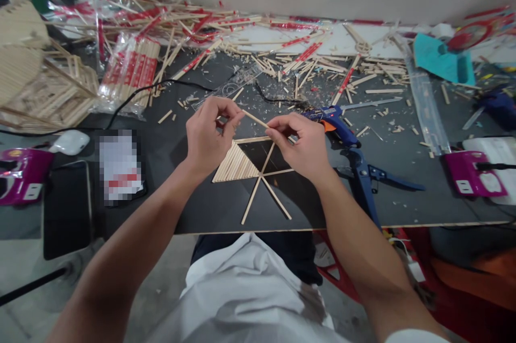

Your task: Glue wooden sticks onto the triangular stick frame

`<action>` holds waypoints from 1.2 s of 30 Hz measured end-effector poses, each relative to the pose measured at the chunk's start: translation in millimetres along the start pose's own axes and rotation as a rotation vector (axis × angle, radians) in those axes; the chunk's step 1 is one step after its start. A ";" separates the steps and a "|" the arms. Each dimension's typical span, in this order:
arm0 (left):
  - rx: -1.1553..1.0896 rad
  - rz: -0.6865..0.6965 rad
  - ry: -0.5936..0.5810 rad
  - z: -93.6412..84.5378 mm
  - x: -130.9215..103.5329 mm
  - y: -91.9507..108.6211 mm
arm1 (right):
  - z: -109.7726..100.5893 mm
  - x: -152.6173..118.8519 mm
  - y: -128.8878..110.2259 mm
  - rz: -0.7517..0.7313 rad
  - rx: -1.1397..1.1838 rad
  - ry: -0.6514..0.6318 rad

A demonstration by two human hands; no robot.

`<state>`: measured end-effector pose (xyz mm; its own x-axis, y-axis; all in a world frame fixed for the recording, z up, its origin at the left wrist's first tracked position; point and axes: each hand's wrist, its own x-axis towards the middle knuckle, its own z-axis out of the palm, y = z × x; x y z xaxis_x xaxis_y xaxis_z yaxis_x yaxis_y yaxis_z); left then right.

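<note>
A thin wooden stick (255,119) is held level by its two ends above the dark table. My left hand (212,130) pinches its left end between thumb and fingers. At the other end, my right hand (300,141) grips it with thumb and fingertips. Beneath them lies a spoked frame of wooden sticks (261,174), its spokes meeting at one point. One wedge of it, a panel of sticks laid side by side (236,165), is filled in. Just beyond my right hand rests a blue glue gun (338,123). Blue-handled cutters (365,176) lie right of that hand.
Packs of chopsticks in red-printed wrappers (129,71) and stick scraps (306,69) litter the back. A stick-built structure (60,85) stands far left. Two phones, one a dark phone (67,208), lie left. Purple power blocks (473,173) sit at both sides. A black cable (141,90) crosses the table.
</note>
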<state>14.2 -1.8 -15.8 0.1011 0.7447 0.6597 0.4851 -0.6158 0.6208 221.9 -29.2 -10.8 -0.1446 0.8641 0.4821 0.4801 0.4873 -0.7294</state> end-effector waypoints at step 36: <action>-0.020 -0.077 -0.048 1.9 -2.1 -2.0 | 0.5 1.0 -4.4 0.130 0.079 -0.022</action>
<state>14.7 -1.6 -19.3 0.1065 0.8012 0.5889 0.4752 -0.5613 0.6776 219.2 -30.4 -7.4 -0.1047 0.9227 0.3710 0.4269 0.3787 -0.8212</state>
